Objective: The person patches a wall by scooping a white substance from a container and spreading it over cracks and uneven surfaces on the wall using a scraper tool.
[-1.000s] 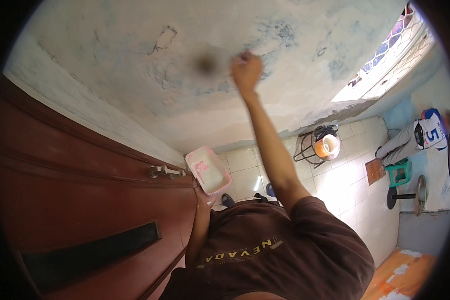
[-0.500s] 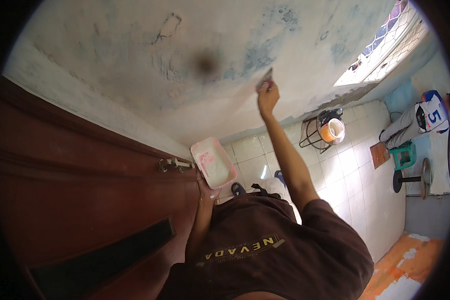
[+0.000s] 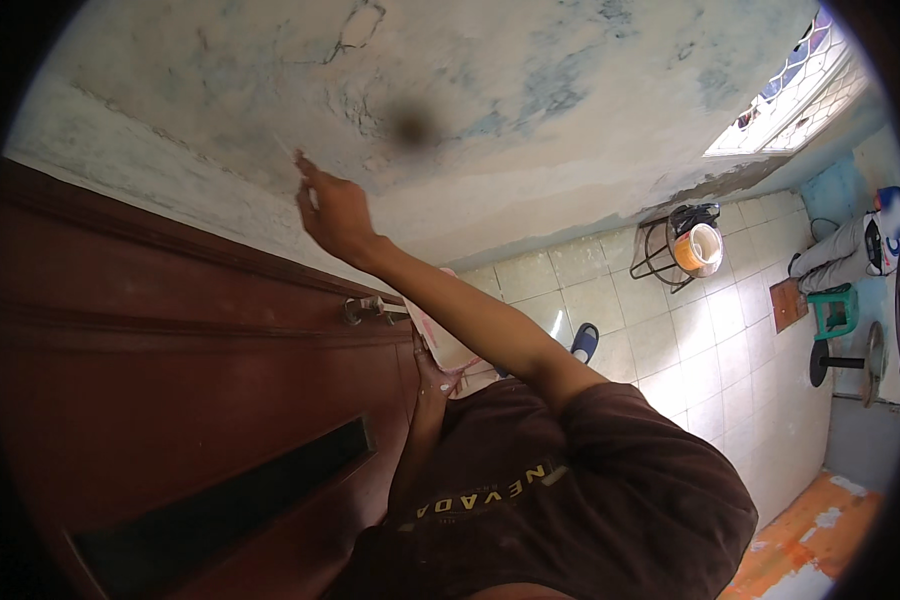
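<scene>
My right hand (image 3: 332, 210) is raised against the mottled white and blue wall (image 3: 200, 120), toward the door side, its fingers closed round a thin tool, probably a scraper, whose pale blade is blurred against the plaster. My left hand (image 3: 432, 372) grips the pink-rimmed white tub (image 3: 435, 343) low beside the dark red door (image 3: 150, 380). My right forearm crosses in front of the tub and hides part of it. A door handle (image 3: 365, 308) sits just left of the tub.
A barred window (image 3: 780, 90) is at upper right. An orange bucket (image 3: 698, 250) rests on a metal-framed stool (image 3: 655, 262). Another person (image 3: 840, 250) is at the far right, near a green stool (image 3: 832, 318), a round-topped stand (image 3: 870, 365) and a brown board (image 3: 788, 305) on the tiled floor (image 3: 600, 300).
My right hand has swept from the wall's middle leftward and down, nearer the door, and its arm now covers part of the tub. The view has shifted, moving the floor rightward in frame.
</scene>
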{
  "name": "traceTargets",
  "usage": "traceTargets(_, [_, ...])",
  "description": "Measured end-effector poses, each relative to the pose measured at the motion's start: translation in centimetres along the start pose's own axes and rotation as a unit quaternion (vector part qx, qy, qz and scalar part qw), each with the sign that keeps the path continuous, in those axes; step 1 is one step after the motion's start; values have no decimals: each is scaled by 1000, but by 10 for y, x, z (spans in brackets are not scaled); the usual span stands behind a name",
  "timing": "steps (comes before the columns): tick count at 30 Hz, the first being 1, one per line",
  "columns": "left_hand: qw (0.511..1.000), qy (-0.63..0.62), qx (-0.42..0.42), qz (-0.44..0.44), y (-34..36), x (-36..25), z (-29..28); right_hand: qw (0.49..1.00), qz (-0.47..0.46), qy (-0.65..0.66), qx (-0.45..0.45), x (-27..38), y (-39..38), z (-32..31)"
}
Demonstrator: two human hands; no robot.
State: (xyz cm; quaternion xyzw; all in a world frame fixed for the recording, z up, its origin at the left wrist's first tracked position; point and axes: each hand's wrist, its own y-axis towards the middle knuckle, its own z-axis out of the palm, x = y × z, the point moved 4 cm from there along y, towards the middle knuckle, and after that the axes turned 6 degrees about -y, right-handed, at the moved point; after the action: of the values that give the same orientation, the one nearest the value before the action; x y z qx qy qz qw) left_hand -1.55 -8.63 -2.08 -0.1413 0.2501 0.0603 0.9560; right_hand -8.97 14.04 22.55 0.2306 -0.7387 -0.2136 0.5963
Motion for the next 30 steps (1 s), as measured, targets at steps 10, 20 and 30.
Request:
traceTargets(10, [998,-34,-4,-61,8,19,-52,905,295,-190,-242,-261,-3,-113])
traceTargets(20, [975,-188,-47,-107,16,-2,-21,989,48,125,-65,11,13,7])
traceTargets(30, [974,-204,-35,-88,28,4,-40,891,353,-17,-285,-288,-40,-162])
